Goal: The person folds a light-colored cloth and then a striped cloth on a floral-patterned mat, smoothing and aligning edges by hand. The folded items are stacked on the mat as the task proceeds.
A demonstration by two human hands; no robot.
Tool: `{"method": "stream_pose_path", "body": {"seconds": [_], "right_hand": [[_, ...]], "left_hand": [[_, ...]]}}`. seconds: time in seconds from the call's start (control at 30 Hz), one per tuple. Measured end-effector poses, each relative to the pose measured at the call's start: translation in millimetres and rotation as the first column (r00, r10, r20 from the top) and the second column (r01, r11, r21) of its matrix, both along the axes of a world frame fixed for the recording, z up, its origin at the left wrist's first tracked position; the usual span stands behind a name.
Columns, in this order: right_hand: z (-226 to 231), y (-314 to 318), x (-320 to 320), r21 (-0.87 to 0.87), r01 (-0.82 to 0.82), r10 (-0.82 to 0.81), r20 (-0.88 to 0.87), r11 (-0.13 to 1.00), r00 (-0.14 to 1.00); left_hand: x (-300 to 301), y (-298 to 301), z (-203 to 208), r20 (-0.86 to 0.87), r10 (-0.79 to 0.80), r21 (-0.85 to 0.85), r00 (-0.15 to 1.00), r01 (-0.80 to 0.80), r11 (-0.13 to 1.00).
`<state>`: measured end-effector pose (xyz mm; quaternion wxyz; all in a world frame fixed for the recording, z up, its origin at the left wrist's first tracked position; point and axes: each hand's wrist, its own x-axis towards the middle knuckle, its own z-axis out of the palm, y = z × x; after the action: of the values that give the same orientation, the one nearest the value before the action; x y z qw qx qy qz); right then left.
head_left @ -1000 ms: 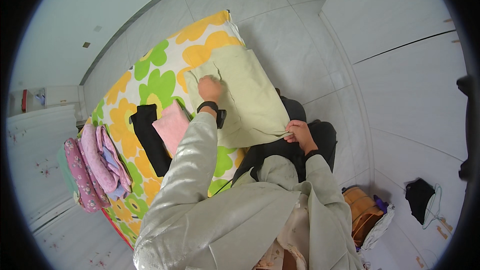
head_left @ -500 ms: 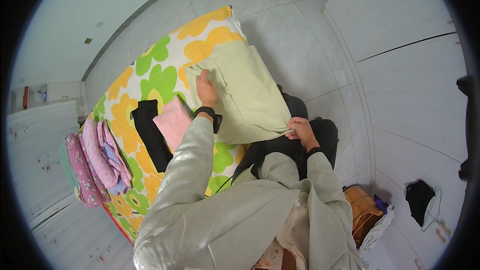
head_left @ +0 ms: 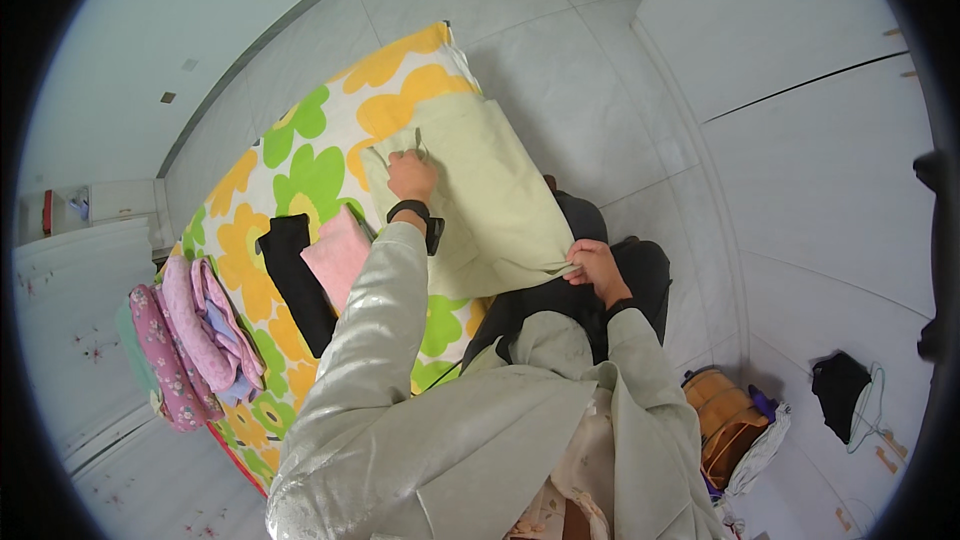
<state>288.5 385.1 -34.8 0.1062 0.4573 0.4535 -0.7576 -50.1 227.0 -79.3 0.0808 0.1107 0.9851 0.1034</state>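
Note:
A pale green garment [head_left: 500,175], its exact kind not clear, lies folded flat over the bed's edge and partly across my lap. My left hand [head_left: 411,177], with a dark watch on the wrist, has its fingers curled on the garment's left edge and pinches the cloth there. At the garment's near right corner, my right hand [head_left: 594,272] grips the hem between thumb and fingers. Left of my left forearm lie a folded pink cloth [head_left: 338,255] and a folded black garment [head_left: 297,280], side by side.
The bed sheet [head_left: 310,175] has large yellow and green flowers. Folded pink and purple clothes [head_left: 195,325] are stacked at the bed's left edge. White cabinets [head_left: 800,170] stand to the right. An orange-brown bag [head_left: 722,418] and a black item beside a hanger [head_left: 842,395] are at lower right.
The fingers of my left hand have curled in on the garment's left edge, rumpling the cloth. My right hand keeps hold of the near corner. The whole view has shifted slightly.

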Motion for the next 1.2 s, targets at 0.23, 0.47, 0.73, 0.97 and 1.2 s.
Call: {"method": "stream_pose_path", "body": {"seconds": [0.23,0.47,0.73,0.97,1.2], "right_hand": [[-1.5,0.4,-1.6,-0.034,-0.003,0.003,0.013,0.999,1.0],[-3.6,0.4,0.0,-0.033,0.004,-0.004,-0.002,0.999,1.0],[-3.6,0.8,-0.5,-0.03,0.002,-0.002,-0.005,1.0,1.0],[-2.3,1.2,0.4,-0.021,0.018,-0.018,-0.021,1.0,1.0],[-5.2,2.4,-0.9,-0.039,0.007,-0.007,0.011,0.999,1.0]], "left_hand": [[12.3,-37.6,-16.4,-0.057,0.044,0.788,0.997,0.019,0.615],[21.7,-26.6,-5.8,-0.445,-0.213,0.553,0.87,0.455,0.698],[20.8,-14.7,12.0,-0.195,-0.191,0.173,0.962,0.225,0.959],[-8.2,4.9,-7.8,-0.045,-0.015,0.034,0.999,0.016,0.999],[-20.7,-26.4,-23.8,0.215,-0.126,0.743,0.968,-0.079,0.665]]}}
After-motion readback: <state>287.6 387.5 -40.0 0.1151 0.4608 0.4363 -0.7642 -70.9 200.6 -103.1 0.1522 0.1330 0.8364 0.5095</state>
